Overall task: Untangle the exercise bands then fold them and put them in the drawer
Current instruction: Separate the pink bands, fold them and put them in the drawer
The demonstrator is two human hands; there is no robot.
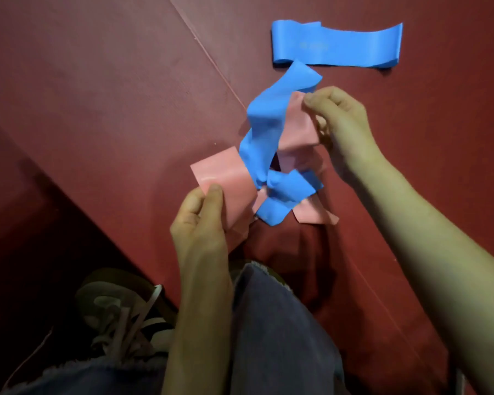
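Left hand [200, 223]: our fingers pinch the pink band [226, 178].
Right hand [337, 124]: pinches pink too.
Knot: blue band [264, 124] wraps pink, above the floor [97, 95].
Tip: we pull gently, slide blue off.

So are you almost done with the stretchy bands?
Not yet. One blue band already lies free and flat on the red floor. The left hand and right hand each pinch the pink band, which is knotted with a second blue band. Left to do: finish untangling, fold them all, and put them in the drawer, which isn't in view.
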